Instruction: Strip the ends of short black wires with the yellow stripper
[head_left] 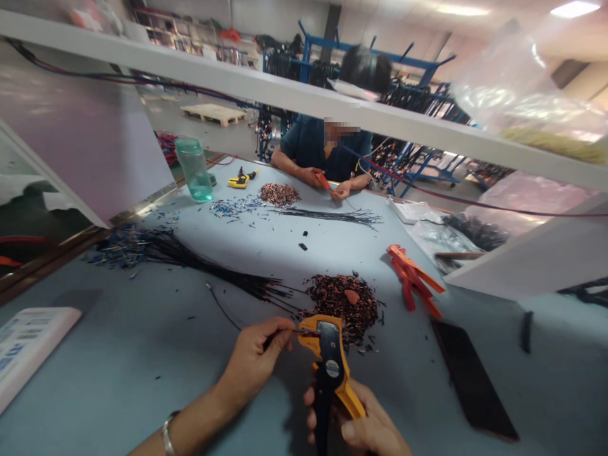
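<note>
black thin wires (190, 253) lie bundled across the pale blue table (142, 354) at left, their blue-tipped ends fanned outward. left hand (254, 361) pinches one thin black wire (280, 334) between thumb and fingers, feeding its end into the head of a yellow and black wire stripper (330, 367). right hand (361, 427) grips the stripper's handles, fingers curled around them. just behind the tool sits a heap of dark reddish wire offcuts (344, 304). farther right lie orange pliers (413, 278) and a black phone (470, 380).

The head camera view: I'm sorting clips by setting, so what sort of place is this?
Probably a wire-harness workshop: a yellow wire stripper in the right hand, black wire bundles on the table, blue cable racks behind.
</note>
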`<move>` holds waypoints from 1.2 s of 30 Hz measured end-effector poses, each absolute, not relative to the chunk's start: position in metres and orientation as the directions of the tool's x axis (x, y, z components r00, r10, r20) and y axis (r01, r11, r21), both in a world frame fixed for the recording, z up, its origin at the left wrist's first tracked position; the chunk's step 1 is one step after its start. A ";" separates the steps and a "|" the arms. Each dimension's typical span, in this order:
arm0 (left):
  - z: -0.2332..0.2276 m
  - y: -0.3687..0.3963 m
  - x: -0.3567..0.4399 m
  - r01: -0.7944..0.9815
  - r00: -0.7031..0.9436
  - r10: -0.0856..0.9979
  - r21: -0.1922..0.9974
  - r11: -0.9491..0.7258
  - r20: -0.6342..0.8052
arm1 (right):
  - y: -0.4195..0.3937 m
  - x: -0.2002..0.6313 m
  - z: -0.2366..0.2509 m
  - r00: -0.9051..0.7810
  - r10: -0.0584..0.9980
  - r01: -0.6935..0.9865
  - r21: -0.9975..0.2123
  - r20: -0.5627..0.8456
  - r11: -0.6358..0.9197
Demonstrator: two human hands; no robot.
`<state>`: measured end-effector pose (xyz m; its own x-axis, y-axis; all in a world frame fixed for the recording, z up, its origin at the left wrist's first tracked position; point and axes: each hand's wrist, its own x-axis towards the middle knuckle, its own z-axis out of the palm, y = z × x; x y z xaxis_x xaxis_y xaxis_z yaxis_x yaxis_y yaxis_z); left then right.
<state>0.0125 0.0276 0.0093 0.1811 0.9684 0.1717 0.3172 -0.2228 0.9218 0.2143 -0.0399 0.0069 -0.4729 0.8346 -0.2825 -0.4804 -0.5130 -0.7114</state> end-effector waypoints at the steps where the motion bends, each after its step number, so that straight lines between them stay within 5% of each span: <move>1: 0.009 0.028 0.013 0.317 0.187 0.968 0.922 -0.221 0.167 | -0.040 0.214 0.007 -0.469 0.836 -0.485 -0.709 -0.284 -0.512; 17: 0.014 0.027 0.014 0.317 0.191 0.979 0.939 -0.132 0.073 | -0.041 0.215 0.003 -0.479 0.835 -0.457 -0.735 -0.271 -0.501; 24: 0.012 0.028 0.011 0.472 0.173 0.984 0.872 -0.128 0.051 | -0.043 0.212 0.001 -0.392 0.875 -0.504 -0.729 -0.285 -0.463; 29: 0.011 0.025 0.015 0.552 0.212 0.977 0.829 -0.090 -0.035 | -0.041 0.214 0.003 -0.349 0.890 -0.379 -0.824 -0.294 -0.421; 36: 0.020 0.019 0.024 0.410 0.238 0.958 0.911 0.053 -0.162 | -0.050 0.218 0.003 -0.190 0.932 -0.063 -0.944 -0.308 -0.325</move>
<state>0.0242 0.0192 0.0203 0.2376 0.9577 -0.1625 0.4096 0.0529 0.9107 0.2179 -0.0504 0.0033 -0.1897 0.9322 -0.3083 -0.0627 -0.3249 -0.9437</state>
